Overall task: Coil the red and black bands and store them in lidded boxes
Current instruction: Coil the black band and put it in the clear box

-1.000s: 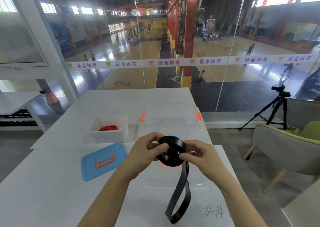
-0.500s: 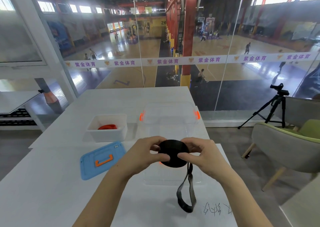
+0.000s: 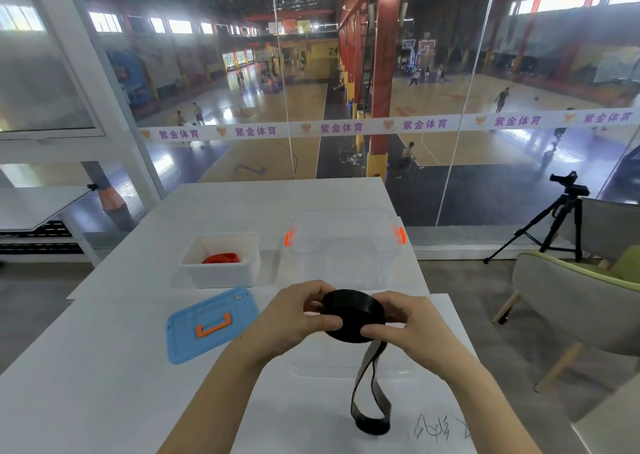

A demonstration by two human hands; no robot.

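Observation:
A black band [image 3: 351, 310] is mostly rolled into a flat coil, held above the table between both hands. My left hand [image 3: 298, 315] grips the coil's left side with thumb in front. My right hand [image 3: 408, 325] pinches its right side. A short loose loop of the band [image 3: 369, 405] hangs down to the tabletop. The red band [image 3: 221, 258] lies coiled inside the open white box [image 3: 221, 275] at the left. Its blue lid [image 3: 211, 323] with an orange handle lies flat in front of that box. A clear box [image 3: 346, 245] with orange latches stands behind my hands.
The white table [image 3: 104, 384] ends at a glass wall behind. A clear lid [image 3: 346, 367] lies flat under my hands. Handwriting marks the table [image 3: 436, 429] at the front right. A tripod [image 3: 554, 218] and a grey-green chair [image 3: 581, 301] stand to the right.
The coil has grown as my hands kept turning it. The hanging loop has become much shorter and its end has risen toward my hands.

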